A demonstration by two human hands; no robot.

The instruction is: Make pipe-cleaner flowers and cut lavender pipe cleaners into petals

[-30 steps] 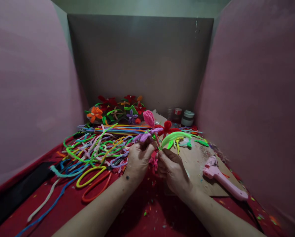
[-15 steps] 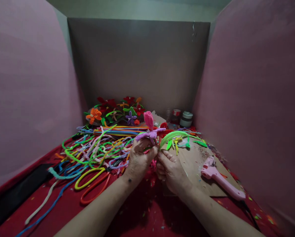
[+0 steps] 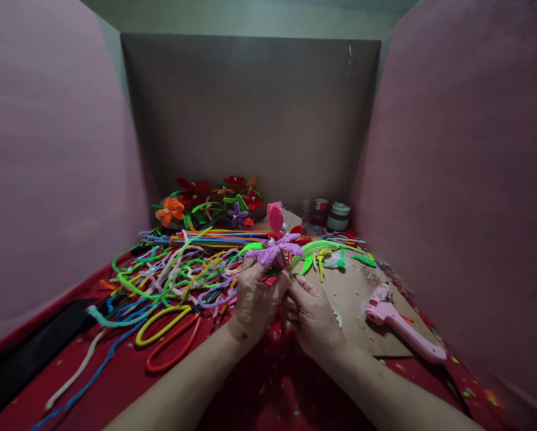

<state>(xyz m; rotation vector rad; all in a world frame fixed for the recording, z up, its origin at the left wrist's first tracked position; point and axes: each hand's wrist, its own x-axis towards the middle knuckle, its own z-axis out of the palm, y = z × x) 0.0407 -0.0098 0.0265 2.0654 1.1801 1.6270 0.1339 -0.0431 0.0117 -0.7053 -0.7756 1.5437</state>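
Observation:
My left hand (image 3: pixel 260 293) is closed around the stems of a pipe-cleaner flower bunch, just under its blossoms. On top are a light-purple flower (image 3: pixel 275 246) with a pale centre and a pink bud (image 3: pixel 275 216) standing upright behind it. Red petals (image 3: pixel 296 230) show beside them. A long green leaf (image 3: pixel 319 245) arches out to the right, and another green leaf (image 3: pixel 252 246) pokes out on the left. Close against the left, my right hand (image 3: pixel 311 308) pinches at the base of the right leaf. The stems between the fingers are mostly hidden.
Loose pipe cleaners (image 3: pixel 173 269) pile up at left, with yellow-and-red-handled scissors (image 3: pixel 173 365) in front. A pink glue gun (image 3: pixel 403 329) lies on a cardboard sheet (image 3: pixel 358 335) at right. Finished flowers (image 3: pixel 172 211) and a lidded jar (image 3: pixel 339 216) stand at the back.
The purple flower has turned to show its centre, and a green leaf now shows at its left. The right leaf sits lower and flatter. Both hands stay together.

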